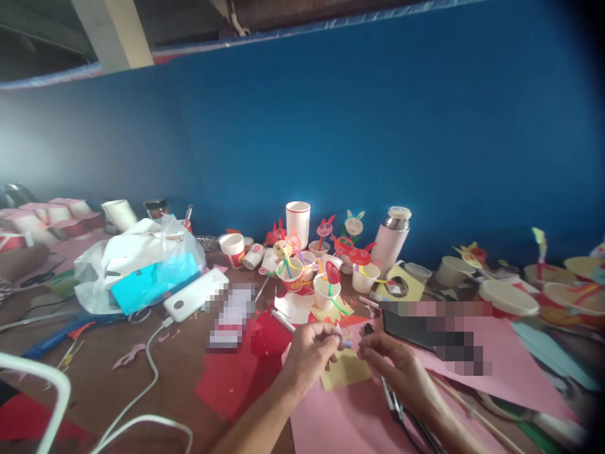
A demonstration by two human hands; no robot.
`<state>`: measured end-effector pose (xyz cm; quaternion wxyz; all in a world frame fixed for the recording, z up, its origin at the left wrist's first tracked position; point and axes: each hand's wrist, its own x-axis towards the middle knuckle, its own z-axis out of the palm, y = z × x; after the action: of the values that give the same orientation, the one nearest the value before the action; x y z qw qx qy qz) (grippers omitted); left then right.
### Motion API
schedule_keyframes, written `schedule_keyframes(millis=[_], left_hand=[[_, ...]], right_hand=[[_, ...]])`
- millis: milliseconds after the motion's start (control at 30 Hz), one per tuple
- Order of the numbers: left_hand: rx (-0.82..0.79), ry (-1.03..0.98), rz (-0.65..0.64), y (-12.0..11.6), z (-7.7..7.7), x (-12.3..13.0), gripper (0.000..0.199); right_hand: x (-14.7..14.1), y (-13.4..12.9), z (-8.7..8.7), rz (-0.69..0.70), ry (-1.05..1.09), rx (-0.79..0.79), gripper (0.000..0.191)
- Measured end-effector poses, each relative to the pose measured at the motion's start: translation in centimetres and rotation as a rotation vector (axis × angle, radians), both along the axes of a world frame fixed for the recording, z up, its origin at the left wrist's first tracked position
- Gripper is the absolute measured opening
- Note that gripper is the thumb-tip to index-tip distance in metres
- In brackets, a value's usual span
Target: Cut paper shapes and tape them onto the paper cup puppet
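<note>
Over the pink paper, my left hand is closed, thumb and fingers pinched together. A small bluish stick-like piece shows at its fingertips; its kind is unclear. Just to the right, my right hand is also closed, its fingertips beside a small dark thing that I cannot make out. The two hands are close but apart. Below the fingertips lies a yellow paper piece. Scissors-like metal and a dark cable lie partly under my right hand.
Paper cups with decorated paper faces stand beyond the hands, near a pink thermos and a tall cup. Left are red paper, a white power bank with a cable and a plastic bag. A dark phone lies right.
</note>
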<state>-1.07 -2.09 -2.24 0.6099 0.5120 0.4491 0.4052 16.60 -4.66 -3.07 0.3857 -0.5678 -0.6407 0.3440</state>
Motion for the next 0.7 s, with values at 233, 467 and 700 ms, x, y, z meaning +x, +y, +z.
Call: schedule_keyframes(millis=[233, 467, 700], left_hand=[[-0.017, -0.023, 0.015, 2.1, -1.2, 1.7, 0.016], [-0.023, -0.003, -0.041, 0.9, -2.4, 1.4, 0.023], [-0.067, -0.063, -0.052, 0.5, -1.7, 1.7, 0.030]], right_hand=[[-0.4, 0.6, -1.0, -0.115, 0.349, -0.064, 0.027], [-0.8, 0.9, -2.3, -0.153, 0.387, -0.054, 0.031], [-1.0, 0.5, -2.5, -0.080, 0.406, -0.064, 0.033]])
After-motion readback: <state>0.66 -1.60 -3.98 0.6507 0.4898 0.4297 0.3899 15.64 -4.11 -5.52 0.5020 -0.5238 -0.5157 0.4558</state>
